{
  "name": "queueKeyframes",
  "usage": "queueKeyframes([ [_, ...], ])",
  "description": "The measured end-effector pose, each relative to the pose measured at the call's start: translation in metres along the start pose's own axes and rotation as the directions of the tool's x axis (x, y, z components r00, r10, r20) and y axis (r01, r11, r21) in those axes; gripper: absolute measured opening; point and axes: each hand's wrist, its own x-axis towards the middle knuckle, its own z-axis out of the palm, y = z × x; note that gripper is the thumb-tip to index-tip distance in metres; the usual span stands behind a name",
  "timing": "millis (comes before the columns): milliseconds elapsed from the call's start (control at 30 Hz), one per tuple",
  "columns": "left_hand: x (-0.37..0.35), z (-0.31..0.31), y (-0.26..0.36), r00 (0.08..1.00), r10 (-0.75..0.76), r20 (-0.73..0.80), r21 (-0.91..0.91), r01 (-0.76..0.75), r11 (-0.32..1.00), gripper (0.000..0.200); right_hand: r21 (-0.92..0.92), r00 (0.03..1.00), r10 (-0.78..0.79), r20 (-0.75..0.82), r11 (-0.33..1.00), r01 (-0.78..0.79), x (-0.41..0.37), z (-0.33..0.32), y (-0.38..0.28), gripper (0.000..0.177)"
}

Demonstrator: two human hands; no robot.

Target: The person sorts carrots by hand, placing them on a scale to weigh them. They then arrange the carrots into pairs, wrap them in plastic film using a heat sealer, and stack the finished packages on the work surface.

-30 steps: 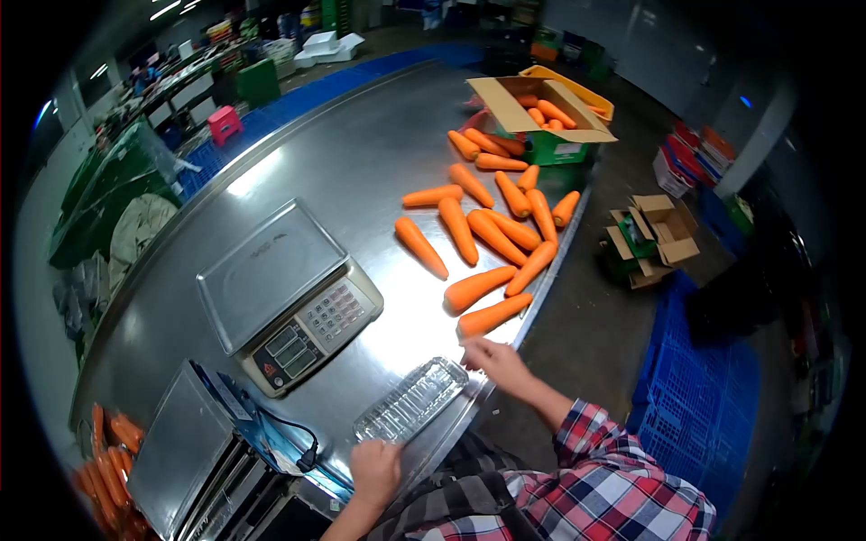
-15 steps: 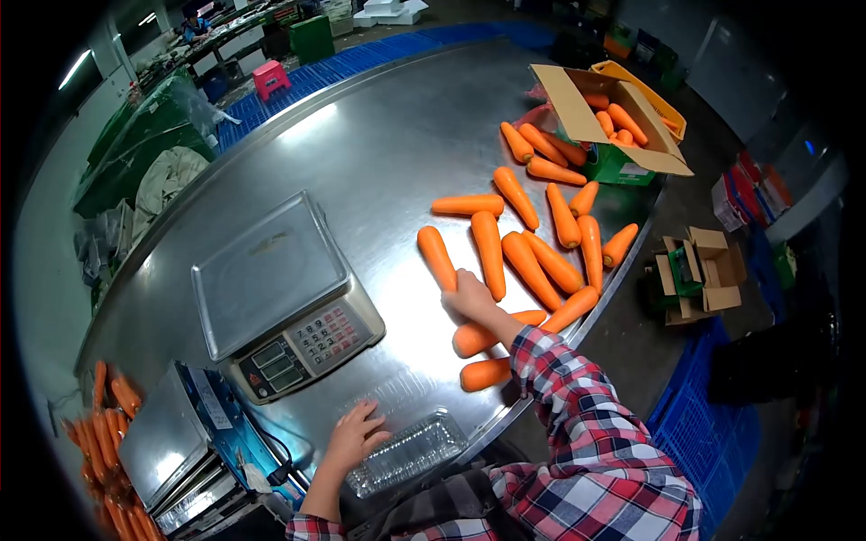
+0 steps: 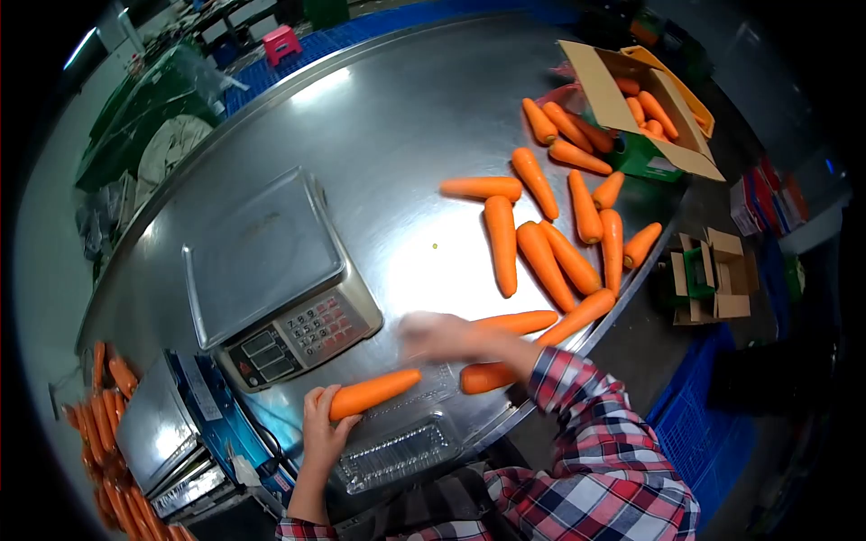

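Carrot (image 3: 374,394), one: formerly at the left edge of the loose group under the right hand (image 3: 437,338), now nearer, just beyond the clear tray (image 3: 397,456). Left hand (image 3: 327,419): formerly spread, empty; now gripping the carrot's left end. Right hand: now off the carrot, farther left and nearer, motion-blurred.

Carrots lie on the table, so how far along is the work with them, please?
The plastic tray is laid out but unfilled. The left hand holds one carrot; the right hand is blurred. The loose carrots on the table seem left to do.
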Motion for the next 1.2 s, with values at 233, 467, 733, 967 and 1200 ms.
queueKeyframes([
  [233, -0.021, 0.015, -0.021, 0.994, -0.001, 0.11, 0.266, -0.028, 0.964, 0.066, -0.367, 0.609, 0.046, -0.792, 0.76, -0.536, 0.066, -0.222, 0.201, 0.061],
  [467, -0.023, -0.004, 0.001, 0.944, -0.294, 0.152, 0.117, 0.279, 0.953, 0.06, -0.492, 0.807, 0.36, -0.468, 0.652, -0.577, 0.065, -0.237, 0.166, 0.056],
  [733, -0.029, -0.005, -0.013, 0.945, -0.284, 0.161, -0.071, 0.298, 0.952, 0.058, -0.159, 0.738, -0.041, -0.673, 0.983, -0.091, 0.01, -0.153, 0.11, 0.045],
  [967, -0.04, -0.025, -0.042, 0.945, -0.298, 0.135, -0.13, 0.315, 0.94, 0.061, -0.247, 0.964, -0.172, -0.204, 0.962, 0.119, -0.019, 0.043, 0.022, 0.053],
  [1200, -0.048, -0.027, -0.054, 0.945, -0.291, 0.149, -0.141, 0.312, 0.94, 0.054, -0.445, 0.871, -0.315, -0.376, 0.886, 0.128, -0.015, 0.101, 0.011, 0.039],
])
